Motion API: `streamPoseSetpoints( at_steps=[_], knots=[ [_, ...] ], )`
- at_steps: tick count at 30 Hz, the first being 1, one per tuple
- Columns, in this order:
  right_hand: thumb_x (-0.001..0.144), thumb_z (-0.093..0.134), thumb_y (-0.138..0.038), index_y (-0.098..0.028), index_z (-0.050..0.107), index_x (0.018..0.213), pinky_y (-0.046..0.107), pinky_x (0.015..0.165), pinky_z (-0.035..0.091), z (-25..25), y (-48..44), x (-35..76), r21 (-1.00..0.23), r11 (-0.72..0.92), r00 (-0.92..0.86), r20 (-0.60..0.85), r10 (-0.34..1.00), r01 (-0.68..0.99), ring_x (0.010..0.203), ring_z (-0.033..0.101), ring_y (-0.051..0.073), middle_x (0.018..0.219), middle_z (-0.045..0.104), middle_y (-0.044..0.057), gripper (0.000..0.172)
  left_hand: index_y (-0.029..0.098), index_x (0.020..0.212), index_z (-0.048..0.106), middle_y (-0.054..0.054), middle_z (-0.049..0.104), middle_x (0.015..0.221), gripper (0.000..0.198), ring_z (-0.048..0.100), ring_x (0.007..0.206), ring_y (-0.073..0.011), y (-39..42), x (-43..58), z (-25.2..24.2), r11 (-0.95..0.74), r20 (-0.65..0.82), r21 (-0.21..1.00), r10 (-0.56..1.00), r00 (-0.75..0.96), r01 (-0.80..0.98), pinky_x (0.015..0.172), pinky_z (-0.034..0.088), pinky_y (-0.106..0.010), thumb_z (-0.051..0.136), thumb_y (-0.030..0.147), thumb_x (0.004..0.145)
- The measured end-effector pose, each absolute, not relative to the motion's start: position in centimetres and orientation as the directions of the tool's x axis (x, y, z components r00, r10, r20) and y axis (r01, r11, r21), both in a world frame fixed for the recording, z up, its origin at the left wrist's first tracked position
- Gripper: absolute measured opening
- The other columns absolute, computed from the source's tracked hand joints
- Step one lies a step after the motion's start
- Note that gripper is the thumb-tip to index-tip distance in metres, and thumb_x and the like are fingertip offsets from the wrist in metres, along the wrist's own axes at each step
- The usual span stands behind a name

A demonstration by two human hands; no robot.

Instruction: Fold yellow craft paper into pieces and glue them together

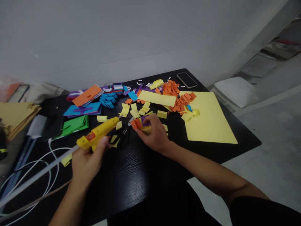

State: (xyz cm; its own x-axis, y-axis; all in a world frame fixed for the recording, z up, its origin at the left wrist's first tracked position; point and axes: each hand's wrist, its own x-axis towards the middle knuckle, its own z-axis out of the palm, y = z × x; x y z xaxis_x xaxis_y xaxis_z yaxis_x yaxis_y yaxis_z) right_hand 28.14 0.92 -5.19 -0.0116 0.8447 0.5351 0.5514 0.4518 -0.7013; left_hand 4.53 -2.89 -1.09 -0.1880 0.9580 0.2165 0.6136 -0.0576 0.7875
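Observation:
My left hand (87,158) is closed round the handle of a yellow glue gun (100,133), whose nozzle points right toward the paper work. A long glue stick (35,177) sticks out of its back toward the lower left. My right hand (154,133) is closed on a small folded paper piece (141,123) of orange, purple and yellow, pressing it against the black table (131,175). Black scissors (122,136) lie between the two hands.
Small orange paper bits (178,97), yellow bits (136,110) and blue bits (108,100) litter the table. A large yellow sheet (209,121) lies right, a phone (186,80) behind it. Stacked coloured sheets (82,108) lie left, white cables (42,163) at the left edge.

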Motion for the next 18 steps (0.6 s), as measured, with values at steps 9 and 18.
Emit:
streamPoseSetpoints(
  at_steps=[9,18],
  knots=[
    [0.077,0.078,-0.031,-0.024,0.05,0.093,0.033,0.074,0.047,-4.5,0.7,28.2,-0.956,0.245,-0.003,0.247,0.969,0.163,0.079,0.054,0.017,0.09,0.057,0.0,0.033,0.02,0.06,0.07,-0.013,0.072,0.066,0.072,0.068,0.071,-0.0321,0.2,1.9,-0.1,0.412,-0.213,0.46,0.911,-0.352,0.787,0.074,0.049,-0.044,0.031,0.068,0.097],
    [0.072,0.08,-0.029,-0.026,0.046,0.092,0.028,0.062,0.046,-4.2,0.9,28.1,-0.985,0.061,-0.039,0.068,0.997,-0.162,0.07,0.051,0.014,0.083,0.055,-0.004,0.04,0.019,0.063,0.07,-0.016,0.072,0.066,0.071,0.068,0.065,-0.0322,1.1,-0.6,-1.0,0.432,-0.277,0.326,0.894,-0.352,0.841,0.065,0.048,-0.04,0.029,0.063,0.099]
  ],
)
